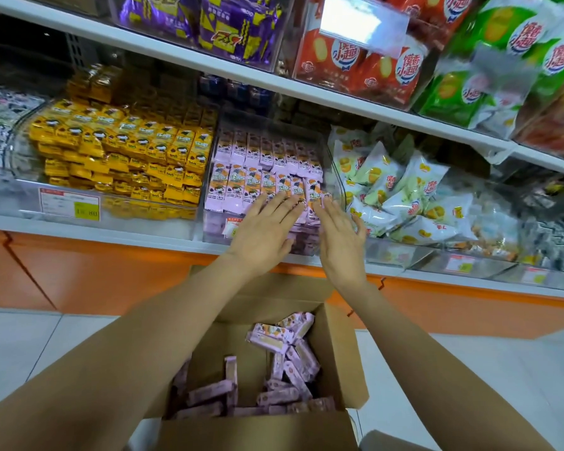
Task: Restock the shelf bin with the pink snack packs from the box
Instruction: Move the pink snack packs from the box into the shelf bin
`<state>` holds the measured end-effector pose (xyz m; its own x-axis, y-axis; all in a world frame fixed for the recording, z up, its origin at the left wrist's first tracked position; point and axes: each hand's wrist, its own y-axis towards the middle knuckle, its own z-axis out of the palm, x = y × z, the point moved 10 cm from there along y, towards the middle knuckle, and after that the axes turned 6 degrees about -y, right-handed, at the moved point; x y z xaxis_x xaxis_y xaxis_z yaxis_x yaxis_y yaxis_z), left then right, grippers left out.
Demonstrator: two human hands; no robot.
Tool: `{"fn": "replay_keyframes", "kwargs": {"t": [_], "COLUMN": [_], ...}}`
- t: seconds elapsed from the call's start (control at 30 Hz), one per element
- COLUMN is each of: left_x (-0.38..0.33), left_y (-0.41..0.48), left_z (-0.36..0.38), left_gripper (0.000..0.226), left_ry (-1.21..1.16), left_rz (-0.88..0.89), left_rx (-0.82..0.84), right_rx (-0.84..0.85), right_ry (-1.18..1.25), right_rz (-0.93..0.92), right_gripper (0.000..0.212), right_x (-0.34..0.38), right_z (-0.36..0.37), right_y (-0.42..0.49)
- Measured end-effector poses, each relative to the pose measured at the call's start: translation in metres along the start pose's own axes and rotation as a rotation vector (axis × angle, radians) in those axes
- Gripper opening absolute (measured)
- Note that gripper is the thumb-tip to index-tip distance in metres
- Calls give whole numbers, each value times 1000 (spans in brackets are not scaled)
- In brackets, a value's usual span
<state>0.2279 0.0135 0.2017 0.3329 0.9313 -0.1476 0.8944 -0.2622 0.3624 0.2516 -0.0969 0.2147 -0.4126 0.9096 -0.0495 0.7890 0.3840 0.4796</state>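
On the shelf (pixel 79 227), far left, a clear tub holds yellow packs (pixel 121 157) behind a price tag (pixel 69 206). Just beside it is the bin (pixel 215 229), filled with upright rows of pink packs (pixel 267 170). The left hand (pixel 264 229) lies flat on the front row with its fingers straight, gripping nothing. The right hand (pixel 339 239) is just beside it, fingers loosely spread, its tips touching the row's right end. Below, between the forearms, the open box (pixel 336 353) stands on the floor with loose packs (pixel 280 369) jumbled inside. Right of the bin lie white bags (pixel 404 196).
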Motion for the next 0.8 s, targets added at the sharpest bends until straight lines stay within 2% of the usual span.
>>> {"fn": "replay_keyframes", "kwargs": {"t": [0.2, 0.27, 0.33, 0.43, 0.47, 0.53, 0.6, 0.7, 0.8], "left_x": [-1, -4, -6, 3, 10, 26, 43, 68, 93], "left_y": [1, -3, -15, -49, -62, -91, -117, -162, -221], "left_z": [2, -4, -16, -27, -26, -15, 15, 98, 175], "left_gripper": [65, 64, 57, 49, 47, 43, 34, 25, 45], "left_ry": [14, 5, -11, -38, -47, -50, -59, -64, -94], "left_rz": [-10, 12, 45, 16, -16, -85, -133, -242, -438], "left_rx": [11, -46, -165, -347, -385, -415, -336, 42, 365], "right_rx": [160, 172, 103, -121, -155, -111, 63, 422, 760], "right_ry": [-55, -47, 10, 208, 286, 390, 439, 492, 552], "right_rz": [-37, -40, -46, -125, -161, -221, -247, -177, -132], "right_gripper": [50, 49, 48, 40, 38, 36, 34, 33, 33], "right_x": [5, 7, 10, 32, 43, 64, 81, 90, 99], "right_z": [5, 5, -4, -31, -33, -18, 23, 112, 187], "right_y": [12, 14, 9, -13, -25, -48, -72, -122, -180]}}
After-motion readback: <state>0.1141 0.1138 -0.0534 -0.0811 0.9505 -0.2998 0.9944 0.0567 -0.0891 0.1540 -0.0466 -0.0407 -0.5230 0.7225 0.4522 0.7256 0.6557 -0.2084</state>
